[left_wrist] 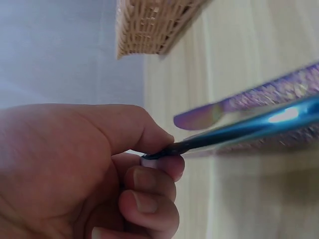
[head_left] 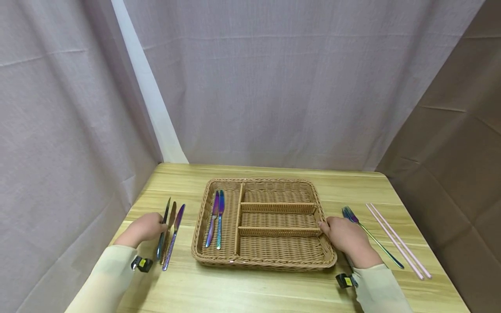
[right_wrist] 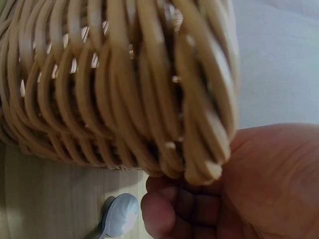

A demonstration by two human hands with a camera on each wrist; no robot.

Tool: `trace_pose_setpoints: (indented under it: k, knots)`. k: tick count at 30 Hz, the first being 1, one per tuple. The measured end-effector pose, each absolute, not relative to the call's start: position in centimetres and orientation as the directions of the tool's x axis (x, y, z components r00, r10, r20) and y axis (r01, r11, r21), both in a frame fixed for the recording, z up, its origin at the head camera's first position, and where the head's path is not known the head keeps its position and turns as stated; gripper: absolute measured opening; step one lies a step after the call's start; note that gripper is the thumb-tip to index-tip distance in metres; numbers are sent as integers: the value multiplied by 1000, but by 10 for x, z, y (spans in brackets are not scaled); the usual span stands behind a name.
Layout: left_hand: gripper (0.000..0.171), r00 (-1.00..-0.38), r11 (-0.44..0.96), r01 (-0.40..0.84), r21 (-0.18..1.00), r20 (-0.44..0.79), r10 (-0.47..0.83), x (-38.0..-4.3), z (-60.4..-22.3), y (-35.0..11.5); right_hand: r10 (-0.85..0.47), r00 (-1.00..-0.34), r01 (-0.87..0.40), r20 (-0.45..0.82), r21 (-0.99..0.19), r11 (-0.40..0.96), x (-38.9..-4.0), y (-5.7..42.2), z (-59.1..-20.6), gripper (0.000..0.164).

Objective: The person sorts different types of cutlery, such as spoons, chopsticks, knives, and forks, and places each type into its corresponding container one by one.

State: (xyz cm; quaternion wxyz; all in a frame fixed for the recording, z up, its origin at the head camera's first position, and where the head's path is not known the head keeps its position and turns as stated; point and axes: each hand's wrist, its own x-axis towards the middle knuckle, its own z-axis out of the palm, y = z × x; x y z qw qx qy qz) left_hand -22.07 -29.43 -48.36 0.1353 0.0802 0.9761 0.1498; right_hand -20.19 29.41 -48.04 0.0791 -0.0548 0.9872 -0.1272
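Observation:
My left hand (head_left: 146, 227) pinches a dark blue knife (left_wrist: 239, 127) between thumb and forefinger, near its blade end. Beside it on the table lie a bronze-toned knife (head_left: 172, 217) and a purple knife with a patterned handle (head_left: 172, 245). A wicker basket (head_left: 274, 262) with divided compartments stands in the middle. Its long left compartment holds a purple knife (head_left: 213, 219) and another iridescent utensil (head_left: 220, 221). My right hand (head_left: 349, 239) grips the basket's right rim, thumb over the top and fingers below it outside, as the right wrist view shows.
Right of the basket lie a fork (head_left: 372, 234) with a green-gold handle and a pair of pink chopsticks (head_left: 399, 239). Under the right hand a spoon (right_wrist: 122, 215) rests on the wooden table (head_left: 242, 295). Grey curtains (head_left: 274, 95) hang behind and beside the table.

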Motion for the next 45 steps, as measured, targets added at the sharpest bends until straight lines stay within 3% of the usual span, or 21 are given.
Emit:
trace_pose_setpoints:
  k: [45]
  knots:
    - [42,-937,895,198,399,-192,292,-266,-428,-196,-113,-985,-71,-134,-284,956,-200,295,-484,37]
